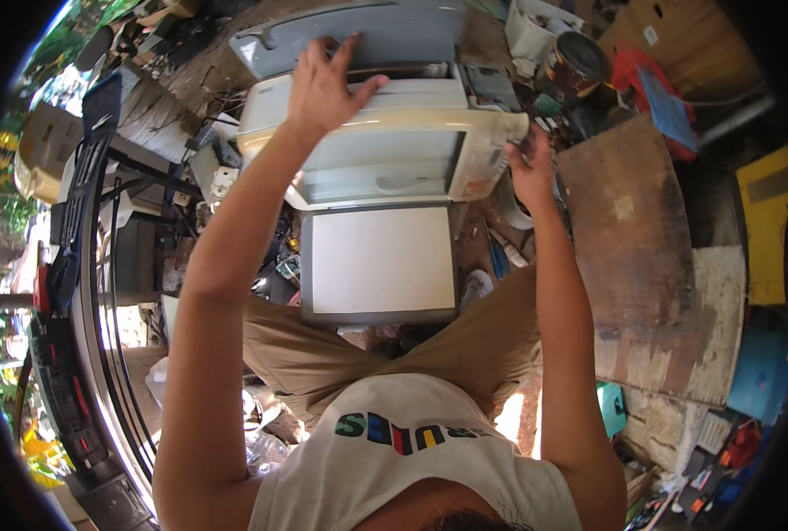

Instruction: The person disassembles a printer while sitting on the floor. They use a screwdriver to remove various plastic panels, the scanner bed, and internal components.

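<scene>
The left hand (323, 84) lies flat, fingers spread, on the grey lid (358, 40) of the cream printer (385, 146) above the knees, a bulky, stiff, likely heavy, brittle-plastic box, while the right hand (531, 168) closes its grip on the right front corner.

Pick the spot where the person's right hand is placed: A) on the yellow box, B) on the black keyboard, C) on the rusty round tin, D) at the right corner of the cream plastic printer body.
D: the right hand grips the right front corner of the cream plastic printer body, while the left hand rests on the printer's top near the grey lid.
</scene>
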{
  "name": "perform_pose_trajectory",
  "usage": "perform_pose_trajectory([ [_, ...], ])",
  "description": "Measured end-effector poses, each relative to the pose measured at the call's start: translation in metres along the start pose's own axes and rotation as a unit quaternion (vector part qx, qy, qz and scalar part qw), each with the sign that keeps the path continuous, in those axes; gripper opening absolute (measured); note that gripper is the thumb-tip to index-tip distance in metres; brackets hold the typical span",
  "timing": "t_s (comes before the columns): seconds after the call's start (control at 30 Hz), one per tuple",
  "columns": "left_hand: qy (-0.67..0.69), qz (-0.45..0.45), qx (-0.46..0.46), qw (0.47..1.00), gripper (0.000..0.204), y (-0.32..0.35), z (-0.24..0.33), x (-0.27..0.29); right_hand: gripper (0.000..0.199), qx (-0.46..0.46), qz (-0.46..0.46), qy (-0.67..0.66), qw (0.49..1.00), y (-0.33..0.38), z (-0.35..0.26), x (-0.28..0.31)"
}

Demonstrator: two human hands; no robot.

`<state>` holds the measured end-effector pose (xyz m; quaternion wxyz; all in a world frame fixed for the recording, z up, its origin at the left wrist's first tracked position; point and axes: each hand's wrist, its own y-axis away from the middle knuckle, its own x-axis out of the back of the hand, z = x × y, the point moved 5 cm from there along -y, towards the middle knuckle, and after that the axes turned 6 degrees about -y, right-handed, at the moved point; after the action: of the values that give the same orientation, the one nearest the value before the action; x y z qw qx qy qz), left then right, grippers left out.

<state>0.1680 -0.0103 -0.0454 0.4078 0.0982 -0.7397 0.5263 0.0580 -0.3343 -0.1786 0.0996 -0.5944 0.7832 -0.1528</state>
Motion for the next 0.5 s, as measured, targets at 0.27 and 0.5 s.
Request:
perform_pose_trajectory([
  [0.27, 0.106, -0.264, 0.125, 0.951, 0.104, 0.007, -0.006, 0.007, 0.061, -0.027, -0.051, 0.020, 0.998, -0.010, 0.028, 0.033],
  [0.5, 0.148, -0.249, 0.125, 0.949, 0.099, 0.023, -0.004, 0.021, 0.045, 0.170, -0.174, 0.295, 0.924, -0.110, -0.214, -0.080],
])
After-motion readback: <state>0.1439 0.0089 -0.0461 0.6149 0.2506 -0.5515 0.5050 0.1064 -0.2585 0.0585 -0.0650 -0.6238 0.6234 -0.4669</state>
